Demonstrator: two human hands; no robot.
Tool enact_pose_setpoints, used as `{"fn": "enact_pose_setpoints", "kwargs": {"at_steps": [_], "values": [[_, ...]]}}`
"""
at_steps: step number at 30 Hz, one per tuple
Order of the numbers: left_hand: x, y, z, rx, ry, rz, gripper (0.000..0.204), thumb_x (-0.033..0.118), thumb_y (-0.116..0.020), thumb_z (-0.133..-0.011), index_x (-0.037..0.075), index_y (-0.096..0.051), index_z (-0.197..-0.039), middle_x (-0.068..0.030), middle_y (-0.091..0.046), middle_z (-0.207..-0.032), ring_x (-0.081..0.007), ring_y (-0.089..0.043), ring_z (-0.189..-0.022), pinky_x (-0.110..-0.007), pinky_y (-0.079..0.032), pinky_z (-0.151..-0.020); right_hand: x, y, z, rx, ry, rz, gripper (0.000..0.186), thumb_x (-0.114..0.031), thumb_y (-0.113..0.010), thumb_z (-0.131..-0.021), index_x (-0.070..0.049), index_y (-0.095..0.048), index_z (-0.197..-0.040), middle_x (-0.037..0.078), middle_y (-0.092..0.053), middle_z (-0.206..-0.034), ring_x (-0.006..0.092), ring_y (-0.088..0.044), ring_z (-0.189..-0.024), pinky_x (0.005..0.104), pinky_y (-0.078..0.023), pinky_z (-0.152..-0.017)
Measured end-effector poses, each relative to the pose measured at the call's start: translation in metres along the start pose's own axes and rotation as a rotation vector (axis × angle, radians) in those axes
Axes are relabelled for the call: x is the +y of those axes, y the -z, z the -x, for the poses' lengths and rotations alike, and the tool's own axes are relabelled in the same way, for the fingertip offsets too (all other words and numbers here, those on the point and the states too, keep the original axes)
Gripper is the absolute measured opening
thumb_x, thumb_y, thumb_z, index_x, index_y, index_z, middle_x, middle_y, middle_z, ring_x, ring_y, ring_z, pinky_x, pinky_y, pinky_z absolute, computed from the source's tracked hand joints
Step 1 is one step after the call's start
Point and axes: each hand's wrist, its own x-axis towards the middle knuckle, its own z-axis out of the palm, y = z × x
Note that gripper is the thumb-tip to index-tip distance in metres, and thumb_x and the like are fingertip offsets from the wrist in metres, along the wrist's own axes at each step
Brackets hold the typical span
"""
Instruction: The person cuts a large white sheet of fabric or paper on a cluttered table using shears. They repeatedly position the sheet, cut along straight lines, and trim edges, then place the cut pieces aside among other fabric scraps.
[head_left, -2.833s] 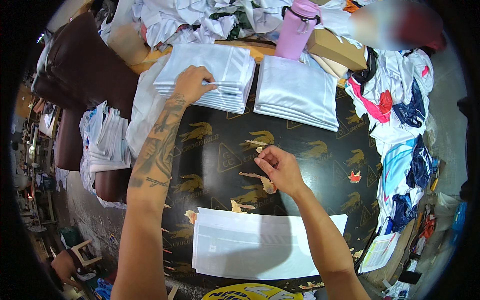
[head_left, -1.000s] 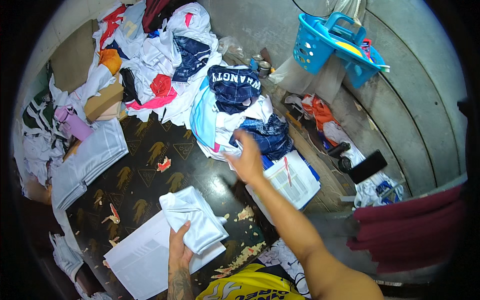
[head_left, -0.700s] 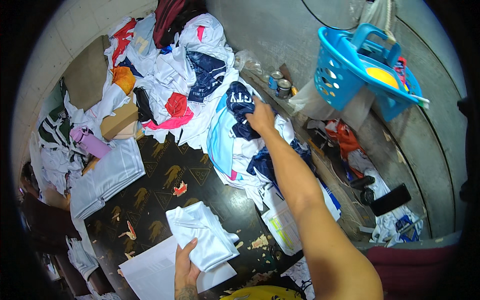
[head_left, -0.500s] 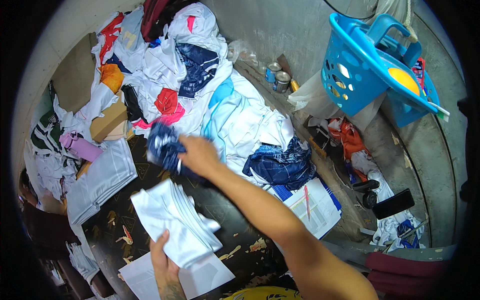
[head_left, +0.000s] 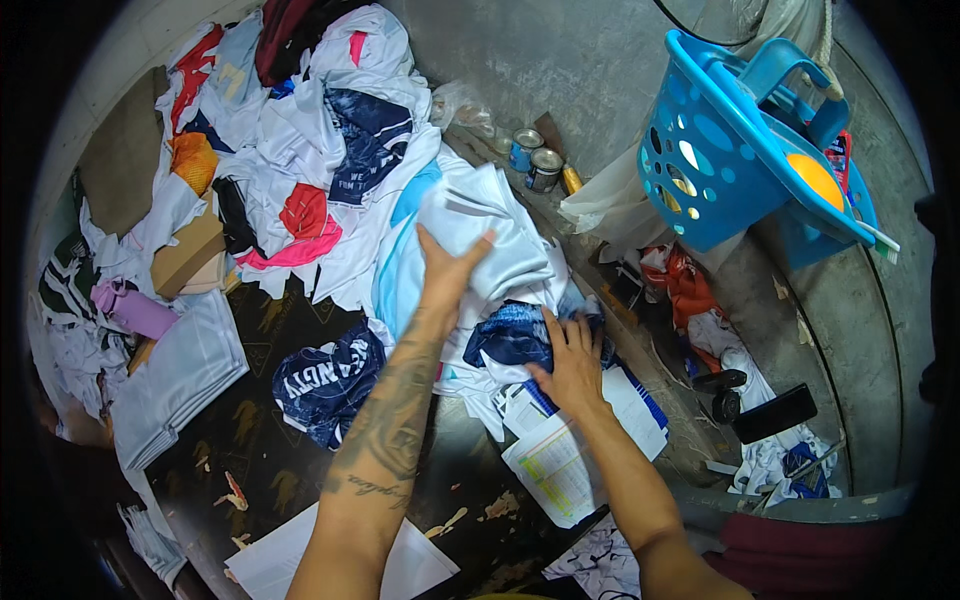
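Observation:
My left hand (head_left: 452, 268) grips a folded stack of white cloth (head_left: 490, 228) over the pile of white and light-blue fabric. The fingers reach partly under the stack, with the thumb at its side. My right hand (head_left: 575, 362) lies with spread fingers on a crumpled navy cloth (head_left: 510, 335) at the heap's near edge. Left of my left forearm, another navy cloth with white lettering (head_left: 335, 380) rests on the dark table (head_left: 265, 440). Below my right hand are printed sheets (head_left: 555, 470) and a blue-edged notebook (head_left: 640, 415).
Heaped garments (head_left: 300, 150) cover the far side. At left are a purple bottle (head_left: 135, 308), a cardboard box (head_left: 185, 258) and folded grey-white cloths (head_left: 180, 380). Small cans (head_left: 544, 170) stand by the wall. A blue basket (head_left: 700, 150) hangs at upper right above a phone (head_left: 775, 413).
My left hand has carried the white stack up and right from the table to the heap. My right hand has let go of one navy cloth and moved right onto the other.

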Motion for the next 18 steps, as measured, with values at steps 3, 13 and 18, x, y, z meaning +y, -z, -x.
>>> {"fn": "enact_pose_setpoints", "kwargs": {"at_steps": [3,13,18], "values": [[-0.04,-0.006,-0.002,0.206,-0.617,-1.061,0.086,0.037,-0.085,-0.091,0.016,-0.046,-0.164,-0.0258,-0.037,-0.167,-0.0427,-0.041,-0.149,-0.055,-0.03,-0.124,0.001,0.018,-0.001,0.121,0.086,-0.174,0.051,-0.006,-0.075,-0.086,-0.005,-0.068,-0.136,0.017,-0.059,-0.1,0.0363,-0.06,-0.101,0.0473,-0.05,-0.093],[-0.02,0.104,0.069,0.359,-0.536,-1.166,0.051,0.024,-0.074,-0.094,0.018,-0.068,-0.145,-0.016,-0.059,-0.147,-0.0383,-0.052,-0.134,-0.055,-0.037,-0.111,-0.073,0.064,-0.152,0.668,0.251,-0.212,0.038,-0.006,-0.078,-0.086,-0.005,-0.075,-0.124,0.016,-0.059,-0.097,0.0359,-0.061,-0.095,0.0475,-0.051,-0.085],[-0.05,0.245,0.144,0.596,-0.224,-1.334,0.085,0.048,-0.082,-0.089,0.021,-0.049,-0.163,-0.0221,-0.035,-0.17,-0.0484,-0.026,-0.158,-0.068,-0.019,-0.126,-0.077,-0.001,-0.183,0.193,0.38,-0.044,0.075,-0.053,-0.07,-0.098,-0.025,-0.048,-0.164,0.017,-0.036,-0.173,0.0547,-0.026,-0.158,0.0737,-0.024,-0.124]]}}
